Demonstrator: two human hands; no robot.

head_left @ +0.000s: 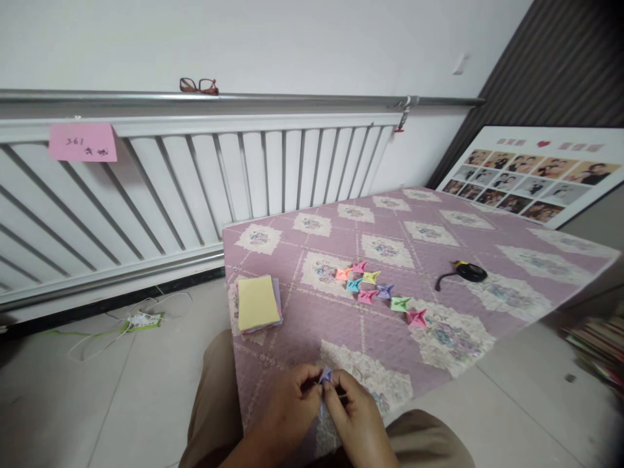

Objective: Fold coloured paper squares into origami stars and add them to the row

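Note:
Close to the table's near edge, my left hand [292,402] and my right hand [355,409] meet at a small folded piece of purple paper [325,375]. Both pinch it between thumb and fingers, and much of it is hidden behind them. Beyond my hands several small folded paper pieces stand in a loose group, among them a pink one [417,318], a green one [400,303], a purple one [385,291] and an orange one [343,274]. Left of these lies a stack of coloured paper [258,303], yellow sheet on top.
A patterned purple cloth covers the table [336,237]. On its right lies a black and yellow tape measure [470,271]. Behind it run a white radiator [273,172] and a pipe holding glasses [199,86]. A photo board [531,172] leans at the right rear.

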